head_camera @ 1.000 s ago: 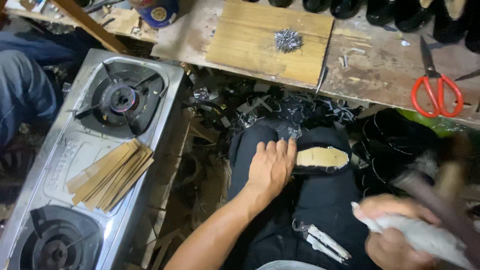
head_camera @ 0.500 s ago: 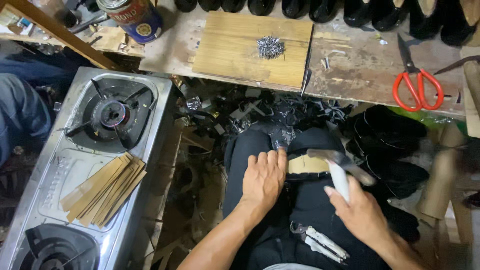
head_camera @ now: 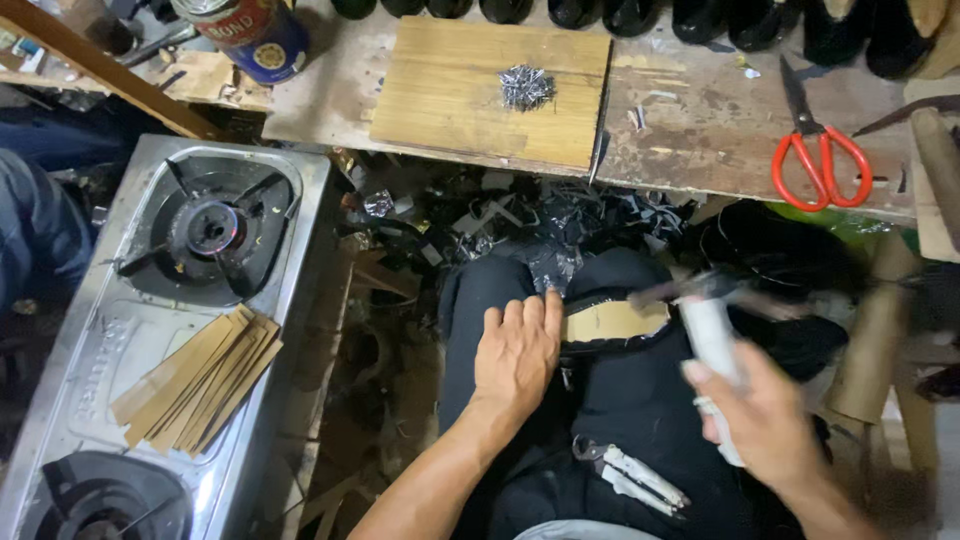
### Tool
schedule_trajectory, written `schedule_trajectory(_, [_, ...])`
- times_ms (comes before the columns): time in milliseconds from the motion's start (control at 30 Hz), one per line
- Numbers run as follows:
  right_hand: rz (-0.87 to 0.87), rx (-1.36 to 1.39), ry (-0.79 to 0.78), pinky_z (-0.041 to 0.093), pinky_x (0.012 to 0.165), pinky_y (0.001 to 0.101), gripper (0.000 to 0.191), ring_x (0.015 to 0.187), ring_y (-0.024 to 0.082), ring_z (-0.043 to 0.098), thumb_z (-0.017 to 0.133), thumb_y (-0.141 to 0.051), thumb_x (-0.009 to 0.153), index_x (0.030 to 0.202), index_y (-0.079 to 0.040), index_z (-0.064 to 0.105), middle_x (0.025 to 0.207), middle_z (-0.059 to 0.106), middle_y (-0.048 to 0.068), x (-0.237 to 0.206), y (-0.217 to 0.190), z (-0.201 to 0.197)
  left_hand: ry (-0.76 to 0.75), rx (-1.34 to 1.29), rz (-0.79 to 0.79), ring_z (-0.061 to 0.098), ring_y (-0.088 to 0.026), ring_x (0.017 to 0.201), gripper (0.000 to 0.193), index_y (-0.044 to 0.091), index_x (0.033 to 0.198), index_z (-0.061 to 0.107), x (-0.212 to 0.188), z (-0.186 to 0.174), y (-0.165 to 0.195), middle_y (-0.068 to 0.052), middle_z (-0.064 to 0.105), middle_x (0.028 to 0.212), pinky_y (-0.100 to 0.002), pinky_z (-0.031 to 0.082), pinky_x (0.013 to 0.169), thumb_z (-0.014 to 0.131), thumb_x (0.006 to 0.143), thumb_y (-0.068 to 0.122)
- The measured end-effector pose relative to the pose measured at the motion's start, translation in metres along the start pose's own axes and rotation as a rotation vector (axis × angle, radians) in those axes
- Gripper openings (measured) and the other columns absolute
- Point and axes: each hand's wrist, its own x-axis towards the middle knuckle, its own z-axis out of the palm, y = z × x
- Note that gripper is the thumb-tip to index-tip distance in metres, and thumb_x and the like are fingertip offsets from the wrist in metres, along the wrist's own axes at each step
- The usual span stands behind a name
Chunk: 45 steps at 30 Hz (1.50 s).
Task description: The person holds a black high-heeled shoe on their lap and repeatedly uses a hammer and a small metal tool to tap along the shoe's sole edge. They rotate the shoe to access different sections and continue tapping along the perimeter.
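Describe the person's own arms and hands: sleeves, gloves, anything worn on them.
Both are bare. The left hand wears no glove, ring or watch, and its forearm shows no sleeve down to the picture's edge. The right hand is also ungloved, its wrist bare; it is blurred, so small details cannot be made out.

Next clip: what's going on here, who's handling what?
A seated person works over their lap. The left hand presses flat on a black shoe with a tan insole lying on the knee. The right hand grips the white-wrapped handle of a hammer, blurred, its head just above the shoe. A pile of small metal nails sits on a wooden board, red-handled scissors lie on the bench, and a steel two-burner gas stove carrying tan strips stands to the left.
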Motion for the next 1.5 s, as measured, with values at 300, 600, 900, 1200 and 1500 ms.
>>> schedule_trajectory(300, [-0.130,0.056,0.069,0.053,0.046,0.0320,0.039,0.051,0.016,0.062,0.064,-0.022,0.091,0.120,0.002,0.054,0.074,0.066,0.008,0.016,0.051,0.012,-0.018,0.008,-0.017,0.058,-0.021,0.085,0.047,0.006,0.135,0.060,-0.002,-0.001,0.001,-0.004,0.059,0.092,-0.038,0.043,0.074,0.057,0.089,0.016])
schedule_trajectory(600, [-0.346,-0.264,0.309,0.053,0.062,0.0412,0.063,0.066,0.025,0.066,0.068,-0.032,0.099,0.154,-0.006,0.051,0.083,0.068,0.016,0.103,-0.001,-0.054,-0.076,-0.094,0.004,0.059,-0.023,0.089,0.074,0.004,0.140,0.054,-0.002,-0.016,0.003,-0.006,0.060,0.095,-0.039,0.044,0.075,0.076,0.074,0.029])
schedule_trajectory(900, [-0.751,-0.942,0.421,0.053,0.074,0.0529,0.050,0.087,0.045,0.067,0.072,-0.023,0.089,0.135,-0.004,0.066,0.110,0.068,0.024,0.145,-0.049,-0.062,-0.170,-0.649,-0.255,0.063,-0.035,0.108,0.083,0.006,0.141,0.052,-0.029,-0.038,-0.055,-0.014,0.065,0.114,-0.043,0.050,0.089,0.088,0.072,0.036])
schedule_trajectory(1200, [-0.275,-1.134,-0.799,0.057,0.087,0.0410,0.050,0.101,0.028,0.070,0.065,-0.041,0.093,0.135,-0.015,0.057,0.116,0.064,0.010,-0.028,-0.015,0.037,0.021,-0.847,-0.366,0.061,-0.039,0.113,0.087,0.005,0.144,0.051,-0.053,-0.003,-0.048,-0.018,0.066,0.121,-0.046,0.047,0.098,0.089,0.071,0.033])
schedule_trajectory(1500, [-0.539,-0.268,-0.486,0.064,0.074,0.0354,0.059,0.089,0.025,0.080,0.072,-0.028,0.088,0.139,-0.003,0.057,0.105,0.080,0.020,-0.038,0.059,0.006,-0.067,-0.773,-0.350,0.061,-0.040,0.110,0.083,0.006,0.136,0.058,-0.046,-0.022,-0.047,-0.019,0.068,0.115,-0.046,0.048,0.095,0.093,0.065,0.033])
